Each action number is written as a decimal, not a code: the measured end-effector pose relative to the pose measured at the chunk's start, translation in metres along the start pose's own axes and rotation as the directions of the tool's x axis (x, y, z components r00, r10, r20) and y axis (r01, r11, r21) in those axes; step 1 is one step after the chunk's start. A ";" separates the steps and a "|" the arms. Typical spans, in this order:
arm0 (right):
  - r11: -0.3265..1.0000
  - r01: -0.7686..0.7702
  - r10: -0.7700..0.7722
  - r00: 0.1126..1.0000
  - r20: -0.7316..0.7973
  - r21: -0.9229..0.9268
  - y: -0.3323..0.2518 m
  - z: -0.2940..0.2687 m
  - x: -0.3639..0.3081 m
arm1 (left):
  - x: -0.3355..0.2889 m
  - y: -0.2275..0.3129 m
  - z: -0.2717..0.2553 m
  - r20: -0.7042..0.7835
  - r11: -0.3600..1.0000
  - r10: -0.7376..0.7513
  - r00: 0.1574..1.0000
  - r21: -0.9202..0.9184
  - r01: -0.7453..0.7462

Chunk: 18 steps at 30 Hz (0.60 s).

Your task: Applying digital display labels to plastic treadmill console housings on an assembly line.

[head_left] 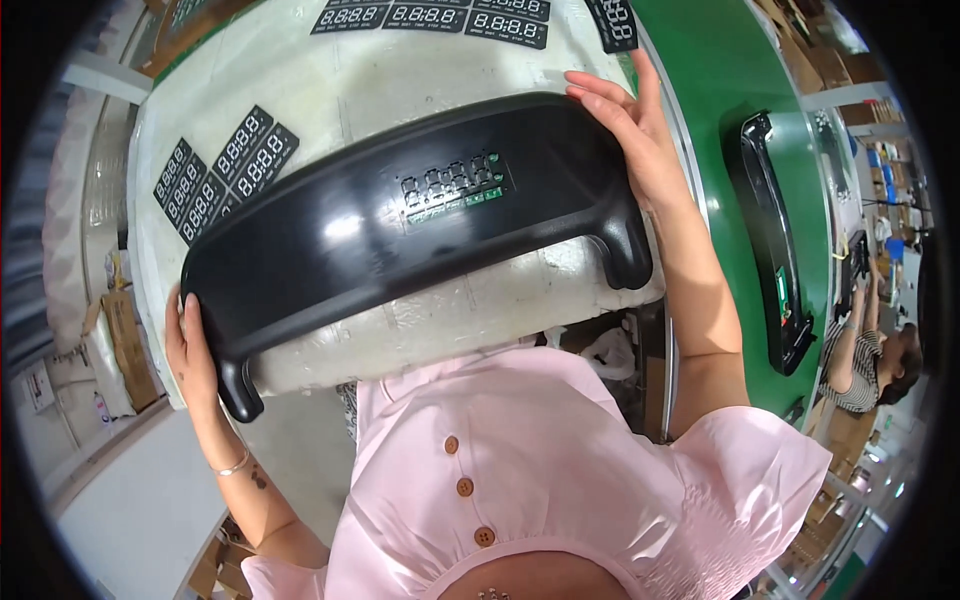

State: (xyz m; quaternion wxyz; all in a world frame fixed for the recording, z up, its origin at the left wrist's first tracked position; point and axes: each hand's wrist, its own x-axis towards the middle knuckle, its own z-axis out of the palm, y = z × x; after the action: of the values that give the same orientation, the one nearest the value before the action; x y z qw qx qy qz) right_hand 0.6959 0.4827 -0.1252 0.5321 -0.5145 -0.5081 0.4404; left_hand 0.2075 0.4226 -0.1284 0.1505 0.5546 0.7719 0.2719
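Observation:
A long, curved black plastic display housing (345, 255) spans the padded white work surface, tilted with its right end farther away. Short legs curve down at both its ends, and an opening right of its middle shows a green circuit board with a digit display (455, 190). My left hand (190, 345) grips the housing's left end, its fingers along the outer edge. At the far right corner, my right hand (640, 130) holds the other end, thumb and fingers against the rim; part of its grip is hidden.
Black display overlay sheets (240, 165) lie at the left, and more overlay sheets (430, 20) at the far edge. Another overlay strip (613, 25) is beyond my right hand. A second black housing (775, 240) rests on the green surface (725, 300) at right. A co-worker (870, 365) sits farther right.

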 end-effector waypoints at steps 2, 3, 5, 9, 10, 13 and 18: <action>0.999 -0.016 0.019 0.996 -0.088 0.038 0.001 0.004 -0.007 | -0.006 0.022 0.026 -0.023 0.841 0.344 0.939 0.453 -0.297; 1.000 -0.019 0.021 0.995 -0.093 0.017 0.002 0.002 -0.011 | -0.016 0.054 0.056 0.011 0.807 0.384 0.923 0.482 -0.342; 0.999 -0.015 0.019 0.991 -0.131 0.031 -0.001 0.004 -0.013 | -0.040 0.143 0.085 0.227 0.761 0.523 0.822 0.310 -0.570; 0.998 -0.025 0.030 0.994 -0.103 0.052 -0.003 0.006 -0.005 | -0.102 0.244 0.177 0.169 0.331 0.943 0.285 -0.530 -0.781; 0.998 -0.049 0.053 0.988 -0.142 0.033 -0.005 0.001 -0.007 | -0.122 0.260 0.189 0.266 0.313 0.942 0.203 -0.483 -0.818; 0.999 0.027 -0.039 0.961 -0.274 -0.046 -0.011 -0.046 -0.013 | -0.104 0.272 0.167 0.365 0.238 0.815 -0.449 -0.919 -0.314; 0.990 -0.130 0.135 0.984 -0.117 0.053 -0.001 -0.059 -0.014 | -0.063 0.201 0.118 0.433 0.530 0.826 0.360 -0.381 -0.758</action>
State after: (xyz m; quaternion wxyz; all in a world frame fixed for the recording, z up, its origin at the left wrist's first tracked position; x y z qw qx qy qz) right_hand 0.7533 0.4628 -0.1226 0.5426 -0.5607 -0.4298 0.4545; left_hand 0.4478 0.4414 -0.1099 0.2543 0.8999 0.3074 0.1758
